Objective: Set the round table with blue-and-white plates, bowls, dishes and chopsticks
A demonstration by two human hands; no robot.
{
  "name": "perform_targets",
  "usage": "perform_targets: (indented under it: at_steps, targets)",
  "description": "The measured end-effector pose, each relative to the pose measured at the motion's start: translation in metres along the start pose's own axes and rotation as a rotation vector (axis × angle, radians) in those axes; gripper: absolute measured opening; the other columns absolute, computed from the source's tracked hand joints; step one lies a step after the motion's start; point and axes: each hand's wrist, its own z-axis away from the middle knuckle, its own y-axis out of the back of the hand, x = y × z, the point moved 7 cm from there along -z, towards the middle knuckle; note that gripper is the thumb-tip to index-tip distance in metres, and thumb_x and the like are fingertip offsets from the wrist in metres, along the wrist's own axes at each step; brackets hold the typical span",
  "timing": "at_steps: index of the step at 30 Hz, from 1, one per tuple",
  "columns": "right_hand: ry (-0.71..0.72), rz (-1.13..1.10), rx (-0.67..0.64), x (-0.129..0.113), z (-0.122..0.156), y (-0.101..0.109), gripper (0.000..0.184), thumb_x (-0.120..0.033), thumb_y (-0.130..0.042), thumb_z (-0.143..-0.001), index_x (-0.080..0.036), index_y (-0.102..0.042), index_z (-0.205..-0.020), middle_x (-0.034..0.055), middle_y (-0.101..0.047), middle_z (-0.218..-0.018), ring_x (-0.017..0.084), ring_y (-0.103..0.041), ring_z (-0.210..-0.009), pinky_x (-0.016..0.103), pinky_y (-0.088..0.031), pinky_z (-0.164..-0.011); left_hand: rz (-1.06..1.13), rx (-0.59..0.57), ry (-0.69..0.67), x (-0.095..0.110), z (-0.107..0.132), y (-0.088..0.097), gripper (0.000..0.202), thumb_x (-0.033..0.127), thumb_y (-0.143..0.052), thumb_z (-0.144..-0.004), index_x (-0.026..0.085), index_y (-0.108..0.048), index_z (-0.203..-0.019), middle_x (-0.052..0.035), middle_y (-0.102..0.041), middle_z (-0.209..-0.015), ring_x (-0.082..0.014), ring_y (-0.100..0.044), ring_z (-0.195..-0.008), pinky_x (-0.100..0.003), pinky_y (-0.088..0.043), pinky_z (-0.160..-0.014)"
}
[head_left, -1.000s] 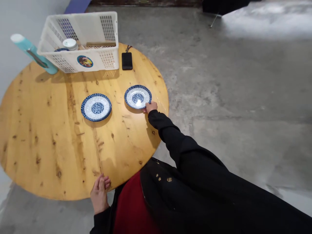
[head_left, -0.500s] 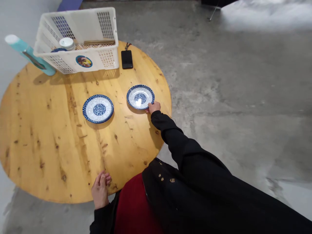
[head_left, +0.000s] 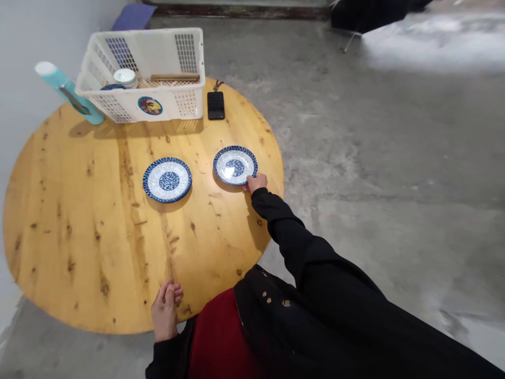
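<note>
My right hand [head_left: 256, 182] pinches the near right rim of a blue-and-white patterned plate [head_left: 235, 165], thumb on top and fingers partly hidden below. The plate's dark shadow falls on the wood around its near side. To its left, a similar blue-and-white plate [head_left: 168, 180] rests on the round wooden table [head_left: 79, 210], apart from both hands. Close to the table's front edge, my left hand [head_left: 165, 310] is loosely curled, thumb against the fingers, with nothing seen in it.
At the back stands a white plastic basket [head_left: 173, 100] holding white bowls [head_left: 125, 78], something blue-rimmed and some wooden sticks [head_left: 175, 78]. A turquoise bottle-like object [head_left: 71, 95] leans at its left. A black phone [head_left: 215, 106] lies to its right. Grey concrete floor [head_left: 374, 158] surrounds the table.
The head view has shifted, so the table and its things appear lower and further right. My right hand keeps its grip on the plate's rim; my left hand stays curled near the edge.
</note>
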Motion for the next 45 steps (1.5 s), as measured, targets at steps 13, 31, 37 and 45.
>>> perform_targets:
  at_steps: [13,31,37,45]
  targets:
    - [-0.081,-0.059,-0.006,-0.004,0.003,0.004,0.016,-0.011,-0.055,-0.076,-0.01,-0.068,-0.084,0.0024,-0.06,-0.047,0.019,-0.064,-0.044,0.026,-0.055,-0.046,0.0,-0.009,0.015,-0.001,0.001,-0.001,0.066,0.058,-0.075,-0.059,0.01,-0.068,-0.105,-0.0092,-0.072,-0.086,-0.0168,-0.067,-0.072,-0.028,-0.053,-0.064]
    - [-0.066,-0.146,-0.047,-0.004,0.053,0.028,0.026,-0.027,-0.056,-0.086,-0.018,-0.052,-0.063,0.0006,-0.061,-0.05,0.01,-0.056,-0.038,0.017,-0.046,-0.038,-0.085,-0.039,-0.076,0.017,-0.022,-0.002,0.057,0.054,-0.07,-0.065,0.011,-0.067,-0.102,-0.0088,-0.072,-0.085,-0.0173,-0.068,-0.071,-0.03,-0.056,-0.064]
    - [0.016,-0.046,-0.333,0.002,0.115,-0.006,0.016,-0.018,-0.055,-0.079,-0.018,-0.054,-0.063,-0.002,-0.061,-0.05,0.01,-0.053,-0.036,0.016,-0.037,-0.035,-0.098,0.006,-0.264,0.082,-0.06,-0.005,0.048,0.047,-0.067,-0.072,0.011,-0.068,-0.105,-0.0072,-0.072,-0.083,-0.0153,-0.069,-0.071,-0.03,-0.057,-0.071]
    - [0.307,0.174,-0.022,-0.046,0.09,-0.005,0.017,-0.029,-0.049,-0.086,-0.018,-0.062,-0.088,0.0022,-0.067,-0.07,0.017,-0.068,-0.068,0.024,-0.053,-0.064,-0.095,-0.032,-0.406,0.153,-0.102,-0.036,0.046,0.044,-0.058,-0.078,0.009,-0.066,-0.107,-0.0081,-0.071,-0.084,-0.0139,-0.069,-0.07,-0.024,-0.054,-0.064]
